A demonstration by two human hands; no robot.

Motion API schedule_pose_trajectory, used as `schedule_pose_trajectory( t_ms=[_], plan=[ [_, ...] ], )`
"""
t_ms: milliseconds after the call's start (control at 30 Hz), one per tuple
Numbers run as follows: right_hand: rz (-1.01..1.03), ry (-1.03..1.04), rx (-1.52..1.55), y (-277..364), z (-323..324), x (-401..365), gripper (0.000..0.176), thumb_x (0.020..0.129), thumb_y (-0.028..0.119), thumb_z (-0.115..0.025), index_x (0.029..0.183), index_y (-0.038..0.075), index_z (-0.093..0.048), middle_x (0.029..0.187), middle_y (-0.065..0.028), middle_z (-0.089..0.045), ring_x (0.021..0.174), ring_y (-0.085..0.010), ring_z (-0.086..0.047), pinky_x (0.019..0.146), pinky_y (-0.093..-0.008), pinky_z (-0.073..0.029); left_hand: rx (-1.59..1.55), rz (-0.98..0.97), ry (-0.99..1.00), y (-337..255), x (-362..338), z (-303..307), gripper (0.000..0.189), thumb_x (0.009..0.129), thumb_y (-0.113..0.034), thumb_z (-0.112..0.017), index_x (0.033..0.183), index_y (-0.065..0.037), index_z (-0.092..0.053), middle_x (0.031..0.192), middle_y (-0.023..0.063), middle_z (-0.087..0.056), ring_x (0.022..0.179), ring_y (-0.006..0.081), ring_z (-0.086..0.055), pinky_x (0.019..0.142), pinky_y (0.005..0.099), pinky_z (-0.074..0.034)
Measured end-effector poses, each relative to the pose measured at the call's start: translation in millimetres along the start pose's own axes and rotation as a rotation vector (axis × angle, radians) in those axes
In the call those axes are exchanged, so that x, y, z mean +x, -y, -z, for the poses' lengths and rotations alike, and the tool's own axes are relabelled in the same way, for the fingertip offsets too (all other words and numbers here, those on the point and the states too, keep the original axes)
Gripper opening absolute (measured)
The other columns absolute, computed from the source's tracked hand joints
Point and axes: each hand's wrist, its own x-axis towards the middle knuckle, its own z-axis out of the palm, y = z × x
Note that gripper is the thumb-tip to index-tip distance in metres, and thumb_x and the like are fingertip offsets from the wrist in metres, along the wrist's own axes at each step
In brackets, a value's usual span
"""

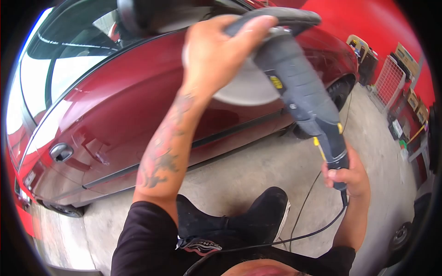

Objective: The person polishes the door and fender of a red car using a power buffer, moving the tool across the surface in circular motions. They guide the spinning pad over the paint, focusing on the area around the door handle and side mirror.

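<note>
A grey and black car polisher (304, 87) is held up in front of a dark red car door (124, 124). My left hand (221, 50) wraps round its black front handle (294, 18), thumb along the top. Lower down, my right hand (347, 175) grips the rear end, where the black cord (317, 232) comes out. The round white pad (248, 85) overlaps the upper door panel, partly hidden behind my left hand and the polisher's body.
The cord runs across my front, and part of it trails over the concrete floor (258, 165). A side mirror (138, 16) juts out at the top. Along the red wall at right stand a red wire rack (387, 83) and cardboard boxes (405, 60). A loose wheel (401, 235) sits lower right.
</note>
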Motion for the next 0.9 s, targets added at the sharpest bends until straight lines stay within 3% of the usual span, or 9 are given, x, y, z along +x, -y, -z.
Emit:
schedule_pose_trajectory(
  t_ms=[200,300,433,500,567,633,700,767,900],
  plan=[
    [-0.035,0.208,0.05,6,-25,3,0.089,0.068,0.012,-0.073,0.148,-0.001,-0.037,0.077,-0.0117,-0.062,0.058,-0.0152,-0.059,0.056,-0.029,-0.049,0.095,0.056,-0.095,-11,-23,52,0.048,0.091,-0.047,-0.074,0.077,-0.001,-0.071,0.059,-0.0032,-0.056,0.049,0.0042,-0.045,0.046,0.0234,-0.034],
    [0.0,0.229,0.052,10,-9,6,0.084,0.077,0.009,-0.071,0.153,0.003,-0.035,0.084,-0.0051,-0.061,0.064,-0.0119,-0.06,0.06,-0.0275,-0.048,0.091,0.073,-0.115,-10,-14,36,0.05,0.089,-0.049,-0.075,0.075,-0.001,-0.07,0.059,-0.0033,-0.054,0.047,0.0046,-0.044,0.045,0.0235,-0.033],
    [0.047,0.081,-0.013,16,26,14,0.084,0.073,0.013,-0.072,0.15,0.002,-0.039,0.083,-0.005,-0.061,0.062,-0.0123,-0.06,0.06,-0.0278,-0.048,0.087,0.019,-0.084,-7,16,-12,0.054,0.085,-0.05,-0.077,0.081,0.004,-0.073,0.061,0.0019,-0.062,0.051,0.0129,-0.057,0.051,0.0282,-0.046],
    [0.038,-0.017,-0.045,22,45,14,0.087,0.069,0.017,-0.073,0.148,0.001,-0.04,0.083,-0.0078,-0.061,0.059,-0.0143,-0.059,0.058,-0.0284,-0.05,0.178,0.022,-0.098,-4,29,-41,0.059,0.088,-0.057,-0.071,0.068,-0.001,-0.066,0.054,-0.0003,-0.053,0.047,0.0102,-0.051,0.047,0.026,-0.04],
    [0.042,-0.093,-0.078,29,64,15,0.087,0.068,0.017,-0.073,0.147,0.0,-0.042,0.082,-0.0094,-0.062,0.058,-0.0153,-0.059,0.057,-0.0286,-0.051,0.031,0.081,0.04,-6,40,-66,0.06,0.092,-0.055,-0.067,0.091,0.005,-0.075,0.08,0.017,-0.076,0.074,0.034,-0.073,0.069,0.0422,-0.053],
    [0.075,-0.166,-0.113,36,78,15,0.084,0.067,0.019,-0.071,0.145,0.0,-0.045,0.081,-0.0121,-0.061,0.054,-0.0165,-0.058,0.053,-0.0291,-0.051,0.03,-0.071,0.0,12,53,-88,0.058,0.081,-0.055,-0.076,0.086,0.004,-0.076,0.067,0.0117,-0.07,0.06,0.023,-0.068,0.062,0.0358,-0.053],
    [0.088,-0.196,-0.136,40,101,16,0.083,0.067,0.019,-0.069,0.144,0.0,-0.045,0.08,-0.0129,-0.061,0.052,-0.0169,-0.057,0.051,-0.0292,-0.051,0.083,0.023,0.054,16,64,-114,0.061,0.079,-0.06,-0.074,0.083,0.001,-0.077,0.073,0.0188,-0.072,0.069,0.0308,-0.072,0.07,0.0418,-0.055],
    [0.089,-0.249,-0.141,43,112,14,0.081,0.068,0.018,-0.066,0.144,0.001,-0.046,0.079,-0.0152,-0.061,0.048,-0.0177,-0.056,0.049,-0.0315,-0.052,0.078,-0.108,-0.045,26,73,-142,0.064,0.08,-0.062,-0.072,0.076,0.001,-0.076,0.062,0.014,-0.069,0.058,0.0266,-0.07,0.061,0.0391,-0.054],
    [0.074,-0.282,-0.136,49,126,12,0.082,0.068,0.016,-0.064,0.146,0.001,-0.044,0.079,-0.0177,-0.062,0.047,-0.0176,-0.056,0.048,-0.0338,-0.054,0.048,-0.009,0.028,11,75,-142,0.064,0.077,-0.065,-0.072,0.075,-0.001,-0.076,0.064,0.0141,-0.07,0.063,0.0309,-0.071,0.065,0.0407,-0.056]
  ],
)
